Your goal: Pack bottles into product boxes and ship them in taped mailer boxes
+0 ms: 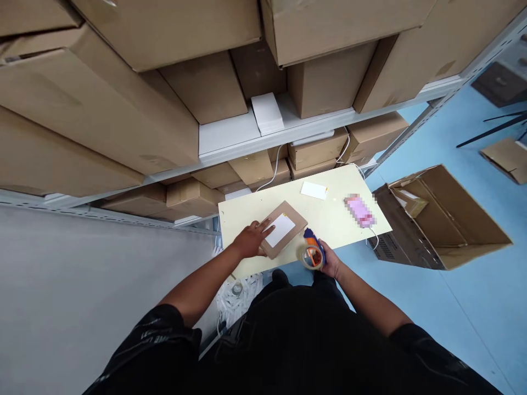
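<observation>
On the pale table [333,219] lies a flat brown cardboard parcel [295,216] with a white label [280,230] on its top. My left hand [252,239] rests on the parcel's left side, fingers stretched out over the label's edge. In my right hand [330,262] is a blue and orange tape dispenser [314,247] with a roll of tape, held by the table's front edge, just right of the parcel. Behind the parcel, a white slip [314,190] lies flat on the table.
A phone-like pink object [361,210], blurred out, lies at the table's right with a white cable. An open carton [448,230] stands on the blue floor to the right. Shelves of cardboard boxes [135,109] rise behind the table. White paper strips [239,296] fill a bin below.
</observation>
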### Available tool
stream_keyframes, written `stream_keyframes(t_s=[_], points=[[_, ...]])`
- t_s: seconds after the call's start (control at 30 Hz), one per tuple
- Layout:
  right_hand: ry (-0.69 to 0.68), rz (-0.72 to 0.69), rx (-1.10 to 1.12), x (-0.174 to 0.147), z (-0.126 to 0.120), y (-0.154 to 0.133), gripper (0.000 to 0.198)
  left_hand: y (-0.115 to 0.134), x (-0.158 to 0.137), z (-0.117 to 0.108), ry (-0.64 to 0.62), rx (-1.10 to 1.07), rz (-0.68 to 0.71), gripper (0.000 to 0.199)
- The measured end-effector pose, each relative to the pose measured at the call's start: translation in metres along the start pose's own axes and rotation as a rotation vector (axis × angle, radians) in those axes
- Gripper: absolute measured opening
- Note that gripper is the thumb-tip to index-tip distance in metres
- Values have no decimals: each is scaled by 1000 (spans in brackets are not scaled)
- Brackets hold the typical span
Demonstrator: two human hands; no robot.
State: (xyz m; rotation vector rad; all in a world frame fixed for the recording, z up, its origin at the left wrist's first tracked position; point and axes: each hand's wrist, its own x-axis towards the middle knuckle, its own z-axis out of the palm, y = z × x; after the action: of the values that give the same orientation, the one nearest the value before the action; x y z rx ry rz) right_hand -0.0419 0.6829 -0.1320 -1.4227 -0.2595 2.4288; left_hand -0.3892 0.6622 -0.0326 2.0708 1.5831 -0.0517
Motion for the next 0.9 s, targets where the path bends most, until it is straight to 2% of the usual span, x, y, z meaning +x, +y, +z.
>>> stream_keyframes(t_s=[0.07, 0.13, 0.2, 0.33, 0.43, 0.5, 0.57, 0.63, 0.8, 0.9], points=[[38, 36, 52, 6, 14, -27, 54, 21, -1, 22, 77, -23, -105, 108], [63, 39, 8, 18, 27, -60, 51, 43, 3, 40, 171, -26, -189, 113], [92, 46, -100, 34, 38, -94, 50, 59, 13, 50, 228, -4, -182, 113], [110, 76, -257, 65, 50, -144, 50, 69, 40, 50, 262, -11, -203, 115], [49, 99, -294, 77, 44, -157, 48, 69, 50, 48, 256, -20, -267, 116], [36, 100, -299, 75, 34, -151, 48, 70, 51, 48, 242, -14, -283, 115], [37, 75, -285, 63, 21, -131, 49, 73, 51, 50, 239, -12, -305, 117], [-4, 80, -234, 43, 6, -97, 49, 75, 52, 51, 244, -21, -327, 119], [-66, 276, -3, -3, -20, 1, 55, 88, 62, 54, 285, -97, -375, 118], [-70, 242, 67, -6, -16, 18, 53, 107, 68, 59, 319, -158, -449, 117]])
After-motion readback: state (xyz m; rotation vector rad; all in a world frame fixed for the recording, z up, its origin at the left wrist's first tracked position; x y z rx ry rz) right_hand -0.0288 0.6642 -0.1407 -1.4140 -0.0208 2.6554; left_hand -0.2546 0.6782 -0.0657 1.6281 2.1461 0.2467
